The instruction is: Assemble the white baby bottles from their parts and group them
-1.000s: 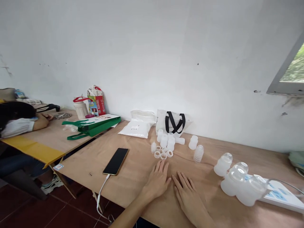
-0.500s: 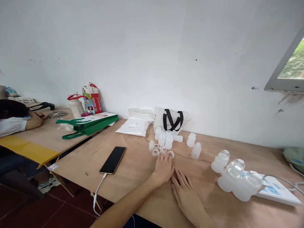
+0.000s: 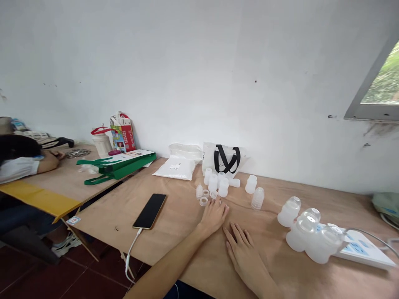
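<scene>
Several small translucent white rings (image 3: 206, 197), left hand (image 3: 215, 215) touching

On the table (image 3: 174, 232), the left hand (image 3: 214, 215) lies just before a cluster of rings (image 3: 205, 197) and small bottles (image 3: 215, 181). The right hand (image 3: 246, 257) rests flat beside it, nearer the table's front edge. Left of the hands lies a phone (image 3: 150, 210). Behind the bottles a bag (image 3: 225, 159) leans against the wall. At the right, 3 large bottles (image 3: 307, 234) lie beside a power strip (image 3: 361, 251).

Translucent plastic rings (image 3: 204, 201), matt plywood table (image 3: 174, 232)
</scene>
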A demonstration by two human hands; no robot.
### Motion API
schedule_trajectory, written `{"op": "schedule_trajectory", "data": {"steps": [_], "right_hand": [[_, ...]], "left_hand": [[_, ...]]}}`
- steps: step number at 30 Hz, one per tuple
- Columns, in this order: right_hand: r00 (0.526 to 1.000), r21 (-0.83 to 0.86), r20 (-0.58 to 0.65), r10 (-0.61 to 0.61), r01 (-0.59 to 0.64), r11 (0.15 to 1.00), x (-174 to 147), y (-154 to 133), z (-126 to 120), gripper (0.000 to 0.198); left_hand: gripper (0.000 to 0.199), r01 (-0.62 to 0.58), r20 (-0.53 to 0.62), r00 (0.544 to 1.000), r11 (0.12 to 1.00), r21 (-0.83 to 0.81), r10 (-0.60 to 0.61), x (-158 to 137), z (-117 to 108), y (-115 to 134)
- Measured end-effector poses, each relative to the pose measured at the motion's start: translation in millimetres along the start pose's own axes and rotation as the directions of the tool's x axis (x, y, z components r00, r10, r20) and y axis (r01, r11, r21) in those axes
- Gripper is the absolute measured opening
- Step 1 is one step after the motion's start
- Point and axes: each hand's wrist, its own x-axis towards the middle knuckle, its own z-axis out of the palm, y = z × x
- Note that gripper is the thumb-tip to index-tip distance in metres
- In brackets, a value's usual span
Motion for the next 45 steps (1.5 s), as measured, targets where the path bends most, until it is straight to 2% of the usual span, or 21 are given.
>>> {"op": "schedule_trajectory", "data": {"steps": [5, 11, 17, 23, 28, 30, 33, 35, 37, 38, 40, 42, 44, 45], "right_hand": [[1.0, 0.022, 0.027, 0.015, -0.015, 1.0, 2.1, -1.2, -5.0, 0.049], [0.997, 0.023, 0.072, 0.014, -0.016, 1.0, 3.8, -2.5, -13.0, 0.05], [0.999, -0.026, -0.031, -0.025, 0.025, 0.999, 1.9, -0.9, -5.0, 0.049], [0.985, 0.002, -0.167, -0.037, 0.037, 0.999, 1.2, -0.5, -5.7, 0.045], [0.992, 0.123, -0.127, 0.025, -0.009, 0.992, 3.8, -1.5, -17.8, 0.031], [0.988, 0.131, -0.15, 0.039, -0.02, 0.991, 4.7, -2.6, -20.0, 0.026], [0.983, 0.153, -0.179, 0.035, -0.007, 0.988, 5.9, -4.2, -20.5, 0.019], [0.987, 0.191, -0.16, 0.022, 0.009, 0.982, 6.6, -4.3, -20.5, 0.014], [0.99, 0.216, -0.143, 0.01, 0.021, 0.976, 7.0, -3.8, -20.5, 0.011], [0.99, 0.22, -0.14, 0.005, 0.026, 0.975, 7.0, -3.6, -20.5, 0.011], [0.989, 0.219, -0.146, 0.0, 0.033, 0.975, 6.9, -3.6, -20.7, 0.013], [0.989, 0.21, -0.15, -0.004, 0.035, 0.977, 6.6, -4.4, -21.6, 0.016], [0.991, 0.199, -0.132, 0.005, 0.022, 0.98, 6.4, -5.3, -23.9, 0.017], [0.994, 0.197, -0.111, 0.014, 0.008, 0.98, 6.3, -5.5, -25.4, 0.017]], "left_hand": [[0.025, -0.014, -0.032, 0.999, 0.997, -0.074, 0.012, 4.9, 4.5, -6.3], [0.011, -0.027, -0.057, 0.998, 0.968, -0.25, 0.013, 11.3, 3.7, -18.8], [0.009, -0.146, -0.019, 0.988, 0.905, -0.399, 0.151, 14.4, 2.7, -30.4], [0.016, -0.26, -0.012, 0.958, 0.848, -0.463, 0.287, 15.7, 1.3, -37.6], [0.029, -0.282, -0.005, 0.947, 0.823, -0.494, 0.321, 15.1, -0.6, -41.4], [0.032, -0.295, -0.004, 0.94, 0.806, -0.512, 0.342, 13.9, -1.3, -41.1], [0.022, -0.305, -0.033, 0.939, 0.783, -0.543, 0.343, 12.9, -0.9, -39.0], [0.004, -0.283, -0.101, 0.956, 0.782, -0.556, 0.274, 13.7, 0.1, -37.8], [0.021, -0.222, -0.212, 0.97, 0.795, -0.565, 0.12, 16.0, 0.7, -38.4], [0.03, -0.176, -0.275, 0.961, 0.802, -0.571, 0.015, 17.5, 0.7, -39.7], [0.038, -0.067, -0.386, 0.898, 0.801, -0.595, -0.212, 20.6, 0.1, -44.9], [0.036, 0.034, -0.452, 0.795, 0.774, -0.632, -0.404, 23.5, -0.6, -52.6], [0.03, 0.109, -0.472, 0.701, 0.735, -0.669, -0.535, 25.6, -0.1, -61.7], [0.029, 0.136, -0.468, 0.671, 0.716, -0.685, -0.576, 26.4, 1.0, -66.6]]}}
